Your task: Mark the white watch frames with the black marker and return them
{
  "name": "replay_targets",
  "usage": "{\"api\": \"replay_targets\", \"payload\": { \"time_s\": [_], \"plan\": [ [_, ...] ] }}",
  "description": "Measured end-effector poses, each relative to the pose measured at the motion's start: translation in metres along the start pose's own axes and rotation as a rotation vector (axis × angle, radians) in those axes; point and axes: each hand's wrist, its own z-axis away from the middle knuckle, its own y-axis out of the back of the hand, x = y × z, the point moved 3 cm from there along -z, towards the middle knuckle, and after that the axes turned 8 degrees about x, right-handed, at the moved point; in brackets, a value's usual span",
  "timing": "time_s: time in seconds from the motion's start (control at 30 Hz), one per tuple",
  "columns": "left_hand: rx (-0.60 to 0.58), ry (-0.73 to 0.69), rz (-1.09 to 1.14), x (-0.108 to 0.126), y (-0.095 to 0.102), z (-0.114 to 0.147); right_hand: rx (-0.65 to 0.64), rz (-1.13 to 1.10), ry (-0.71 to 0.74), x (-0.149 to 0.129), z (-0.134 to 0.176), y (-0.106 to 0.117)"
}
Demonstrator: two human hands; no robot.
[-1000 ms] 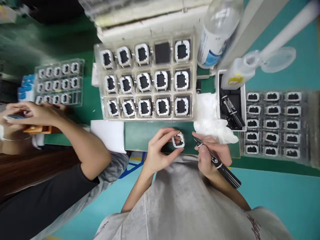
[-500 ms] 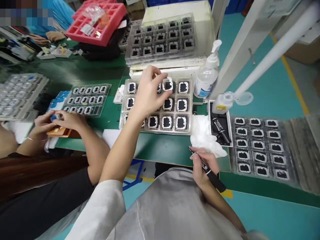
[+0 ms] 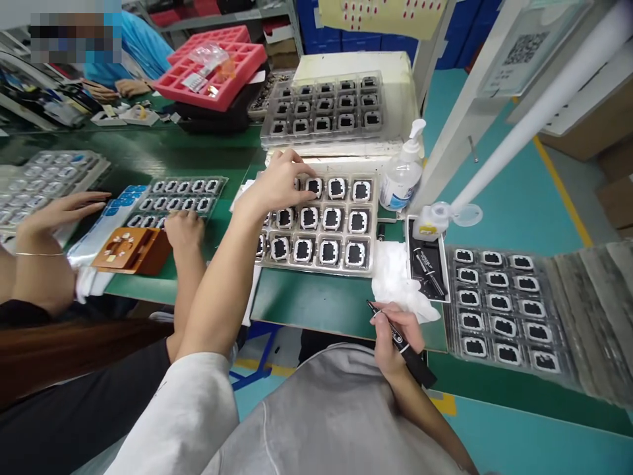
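Note:
My left hand reaches over a clear plastic tray filled with small square parts, each with a white rim and a black centre. Thumb and forefinger are closed on opposite edges of one white-rimmed part in the back row. To its right sits a matching part; the left end of the tray is partly hidden by my hand and forearm. Near the table's front edge my right hand is closed round a black marker pen, its dark tip pointing up and left.
White tissue lies right of the tray, beside a box with another marker. A pump bottle stands behind. More filled trays are at the back and right. A co-worker's hands are at left, near an orange block.
My left hand has moved left from one part in the back row to its neighbour; the earlier part now sits in its pocket. The marker stays in my right hand. The view has shifted.

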Motion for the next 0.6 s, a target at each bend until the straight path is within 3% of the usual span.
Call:
{"api": "replay_targets", "payload": {
  "time_s": [0.13, 0.23, 0.37, 0.47, 0.53, 0.6],
  "plan": [
    [0.056, -0.093, 0.119, -0.013, -0.01, -0.023, 0.003, 0.004, 0.003, 0.0, -0.001, 0.001],
    [0.044, -0.143, 0.08, -0.014, -0.014, -0.037, 0.006, 0.004, 0.01, -0.001, -0.003, 0.0],
    [0.053, -0.174, 0.067, 0.001, 0.003, -0.035, 0.017, -0.019, 0.032, -0.001, -0.005, -0.002],
    [0.149, -0.082, 0.334, 0.028, 0.029, -0.002, 0.014, -0.028, 0.037, -0.003, -0.006, -0.002],
    [0.208, -0.015, 0.597, 0.056, 0.042, 0.039, 0.012, -0.025, 0.038, -0.005, -0.007, -0.002],
    [0.291, 0.023, 0.724, 0.09, 0.045, 0.09, 0.01, -0.016, 0.036, -0.007, -0.007, -0.001]
  ]
}}
